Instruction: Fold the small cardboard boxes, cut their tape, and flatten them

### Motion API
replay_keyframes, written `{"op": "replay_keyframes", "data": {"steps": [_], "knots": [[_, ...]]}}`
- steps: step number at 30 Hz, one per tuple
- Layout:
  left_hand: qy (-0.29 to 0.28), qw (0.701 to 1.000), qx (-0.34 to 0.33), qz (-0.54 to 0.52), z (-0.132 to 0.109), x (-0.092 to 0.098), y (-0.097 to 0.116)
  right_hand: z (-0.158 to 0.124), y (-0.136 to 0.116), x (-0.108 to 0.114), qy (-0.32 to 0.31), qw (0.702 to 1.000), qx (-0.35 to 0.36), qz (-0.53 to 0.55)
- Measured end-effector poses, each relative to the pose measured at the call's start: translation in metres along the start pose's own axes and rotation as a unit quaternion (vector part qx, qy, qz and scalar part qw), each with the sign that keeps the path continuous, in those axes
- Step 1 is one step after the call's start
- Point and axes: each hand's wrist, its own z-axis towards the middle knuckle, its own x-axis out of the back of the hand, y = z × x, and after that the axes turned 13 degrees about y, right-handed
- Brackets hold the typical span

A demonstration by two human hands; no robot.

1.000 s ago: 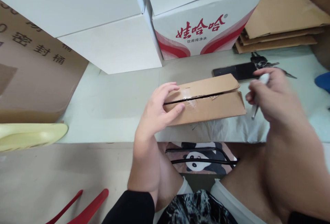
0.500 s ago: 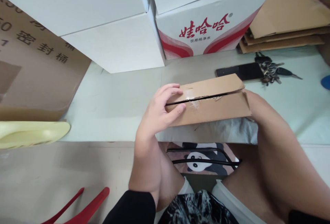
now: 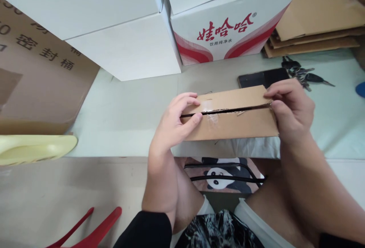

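While the left hand [image 3: 173,124] is pinching the box [image 3: 230,116] at its slit, the right hand [image 3: 291,109] is pinching the other end.

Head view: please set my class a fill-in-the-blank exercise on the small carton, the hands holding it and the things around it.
1. The left hand and the right hand each grip one end of the small carton, whose colour is ____.
2. Behind the carton, a black phone lies next to a bunch of ____.
3. The lettering on the white box is ____.
4. The bag below the table edge pictures a ____.
Missing words: brown; keys; red; panda.
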Motion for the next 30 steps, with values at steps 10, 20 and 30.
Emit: {"op": "replay_keyframes", "data": {"steps": [10, 20, 30], "knots": [[0.012, 0.999, -0.021, -0.039, 0.0, -0.002, 0.0, 0.0, 0.007, 0.002, -0.02, 0.993, 0.109, 0.039], [0.039, 0.996, -0.039, -0.064, -0.001, -0.006, -0.007, 0.002, 0.015, 0.008, -0.121, 0.976, 0.163, 0.079], [0.084, 0.99, -0.037, -0.107, 0.001, -0.009, -0.014, 0.003, 0.013, 0.011, -0.119, 0.976, 0.183, 0.015]]}}
